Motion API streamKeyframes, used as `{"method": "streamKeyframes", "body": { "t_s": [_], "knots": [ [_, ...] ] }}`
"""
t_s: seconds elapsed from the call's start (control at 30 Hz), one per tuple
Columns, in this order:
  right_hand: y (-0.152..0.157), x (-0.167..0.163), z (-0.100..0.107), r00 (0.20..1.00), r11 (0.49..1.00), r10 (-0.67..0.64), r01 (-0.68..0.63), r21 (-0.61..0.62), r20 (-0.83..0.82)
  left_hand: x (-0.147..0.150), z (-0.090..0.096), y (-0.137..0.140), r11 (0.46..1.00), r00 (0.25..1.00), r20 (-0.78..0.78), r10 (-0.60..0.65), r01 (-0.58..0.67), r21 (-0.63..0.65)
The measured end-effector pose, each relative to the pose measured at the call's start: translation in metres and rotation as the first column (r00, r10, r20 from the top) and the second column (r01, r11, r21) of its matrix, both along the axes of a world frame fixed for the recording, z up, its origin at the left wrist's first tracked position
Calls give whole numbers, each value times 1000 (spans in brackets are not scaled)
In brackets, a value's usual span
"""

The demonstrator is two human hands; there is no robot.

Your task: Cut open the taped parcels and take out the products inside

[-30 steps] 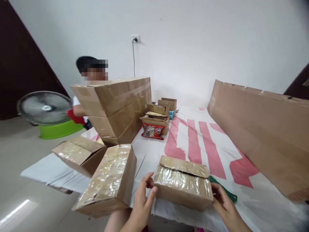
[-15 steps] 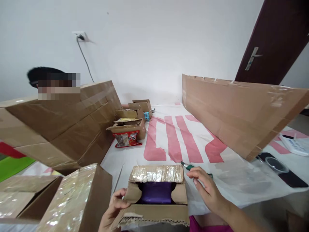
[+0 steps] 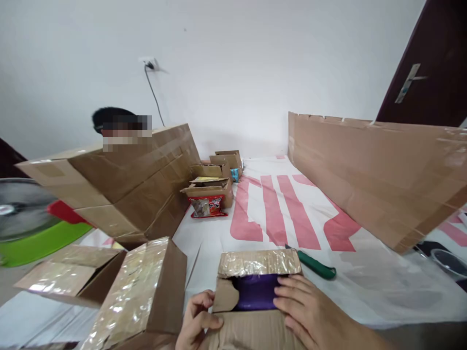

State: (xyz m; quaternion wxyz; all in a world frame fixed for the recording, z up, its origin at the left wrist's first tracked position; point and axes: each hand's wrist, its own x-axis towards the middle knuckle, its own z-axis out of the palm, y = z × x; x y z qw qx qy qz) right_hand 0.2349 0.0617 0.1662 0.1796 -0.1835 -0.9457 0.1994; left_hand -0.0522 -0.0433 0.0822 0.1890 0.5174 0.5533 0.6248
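Observation:
A small cardboard box (image 3: 255,326) stands in front of me, its taped top flap (image 3: 260,263) folded back at the far side. Inside it lies a shiny purple package (image 3: 253,291); its kind is not clear. My left hand (image 3: 199,318) grips the box's left side, the thumb by the near flap. With its fingers stretched out, my right hand (image 3: 302,306) lies over the right side flap, fingertips over the purple package. Behind the right hand a green utility knife (image 3: 315,265) lies on the table, blade toward the box.
Two taped cardboard boxes (image 3: 133,296) stand at my left. Large cardboard panels flank the table, one at left (image 3: 146,180) and one at right (image 3: 365,170). Small open boxes (image 3: 222,192) and a red snack bag (image 3: 207,206) sit farther back. A person (image 3: 115,119) is behind the left panel.
My right hand has come from beside the knife onto the box's right flap. The near flap now shows its flat face. The whole view has shifted leftward.

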Motion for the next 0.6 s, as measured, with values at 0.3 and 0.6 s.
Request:
{"method": "streamKeyframes", "body": {
  "t_s": [0.3, 0.6],
  "knots": [
    [27, -19, -1, 960, 976, -202, 213, -39, 193, 15, 4, 9, 994, 999, -32, -16, 19, 111],
    [55, -62, -2, 892, 996, -69, 35, 85, 446, 18, -10, 9, 993, 990, 132, -55, 41, 107]
  ]
}}
